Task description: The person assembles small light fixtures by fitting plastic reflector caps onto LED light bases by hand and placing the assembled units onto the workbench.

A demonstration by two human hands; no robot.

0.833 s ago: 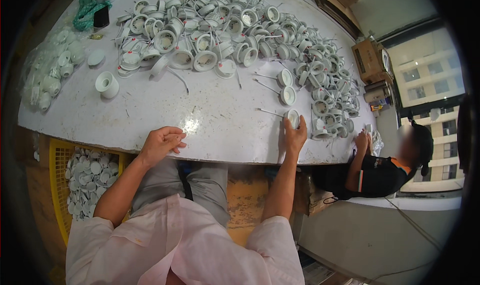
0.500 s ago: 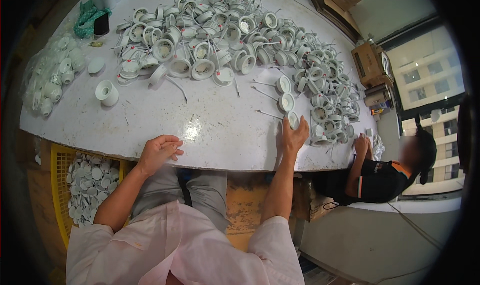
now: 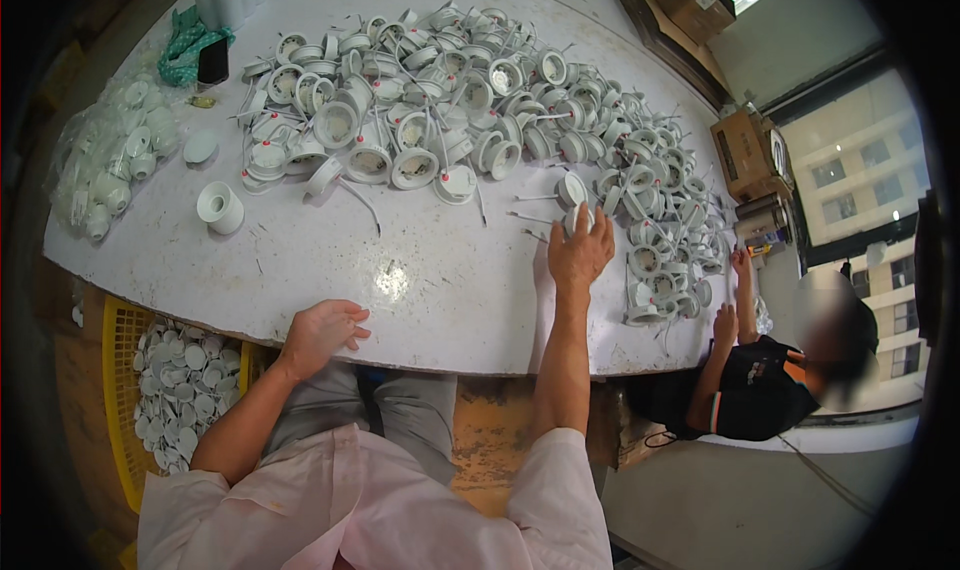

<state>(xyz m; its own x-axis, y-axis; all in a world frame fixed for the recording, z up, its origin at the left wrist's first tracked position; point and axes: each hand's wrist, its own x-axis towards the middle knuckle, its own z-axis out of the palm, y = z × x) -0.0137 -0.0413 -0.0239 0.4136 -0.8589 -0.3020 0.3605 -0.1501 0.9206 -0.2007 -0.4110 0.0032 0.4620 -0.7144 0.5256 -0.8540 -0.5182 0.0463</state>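
Observation:
My right hand (image 3: pixel 580 255) reaches over a short row of white round lamp housings with its fingers spread. Its fingertips rest at a middle housing (image 3: pixel 577 220) and partly cover it. Beyond them lies another housing (image 3: pixel 571 189) with its cup facing up. Thin wires (image 3: pixel 535 198) stick out leftward from the row; the nearest housing is hidden under my hand. At the table's front edge my left hand (image 3: pixel 325 334) lies with loosely bent fingers, nothing seen in it. A big heap of similar housings (image 3: pixel 415 168) with wires and red bits spreads across the table (image 3: pixel 450 280).
On the left stand a white cup-shaped part (image 3: pixel 220 208), a white disc (image 3: pixel 200 147), a clear bag of white parts (image 3: pixel 110 170) and a dark phone (image 3: pixel 213 62). A yellow crate (image 3: pixel 122 370) of discs sits below. Another person (image 3: pixel 760 380) works at the right; cartons (image 3: pixel 750 155) stand behind.
My right hand has moved forward from the nearest housing onto the row, and its fingers have spread. My left hand stays near the edge. The other person's arm has reached farther over the table.

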